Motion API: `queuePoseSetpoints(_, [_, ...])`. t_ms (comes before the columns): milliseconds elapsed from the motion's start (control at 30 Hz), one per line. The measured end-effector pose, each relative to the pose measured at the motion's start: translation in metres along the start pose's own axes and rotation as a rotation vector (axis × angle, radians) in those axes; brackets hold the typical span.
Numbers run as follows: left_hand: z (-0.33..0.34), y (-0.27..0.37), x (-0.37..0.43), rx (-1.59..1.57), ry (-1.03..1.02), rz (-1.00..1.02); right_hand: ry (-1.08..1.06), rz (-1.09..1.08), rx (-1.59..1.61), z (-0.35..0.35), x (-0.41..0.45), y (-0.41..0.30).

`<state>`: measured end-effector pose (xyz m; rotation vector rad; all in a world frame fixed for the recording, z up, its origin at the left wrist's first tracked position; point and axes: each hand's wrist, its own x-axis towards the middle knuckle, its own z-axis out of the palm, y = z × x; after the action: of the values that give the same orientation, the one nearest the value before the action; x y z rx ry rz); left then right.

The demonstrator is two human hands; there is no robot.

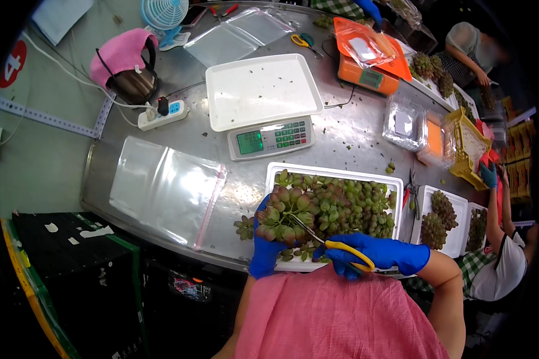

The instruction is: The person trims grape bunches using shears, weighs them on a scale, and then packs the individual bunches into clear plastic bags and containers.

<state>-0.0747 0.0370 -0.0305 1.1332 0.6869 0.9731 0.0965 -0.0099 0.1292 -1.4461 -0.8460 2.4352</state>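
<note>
My left hand (267,251), in a blue glove, holds up a bunch of green and reddish grapes (284,212) over the left edge of a white foam tray (399,193). Yellow-handled scissors (348,251) are in my blue-gloved right hand (377,253), their blades pointing up and left into the bunch. How far the blades are apart cannot be told. More grape bunches (355,204) fill the tray behind my hands. A few grapes (244,227) show just left of my left hand.
Clear zip bags (161,193) lie to the left. Beyond the tray stands a digital scale (271,138) with a white pan (262,92). Red-handled snips (411,195) and another foam tray of grapes (460,215) are on the right. Co-workers are at the right and far edges.
</note>
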Motion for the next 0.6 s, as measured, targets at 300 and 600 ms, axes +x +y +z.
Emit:
queuePoseSetpoints(300, [0.001, -0.004, 0.001, -0.747, 0.132, -0.359, 0.019, -0.053, 0.024, 0.001, 0.009, 0.010])
queuePoseSetpoints(600, [0.000, -0.005, 0.005, 0.230, -0.272, -0.126, 0.057, 0.010, -0.144, -0.002, -0.005, 0.006])
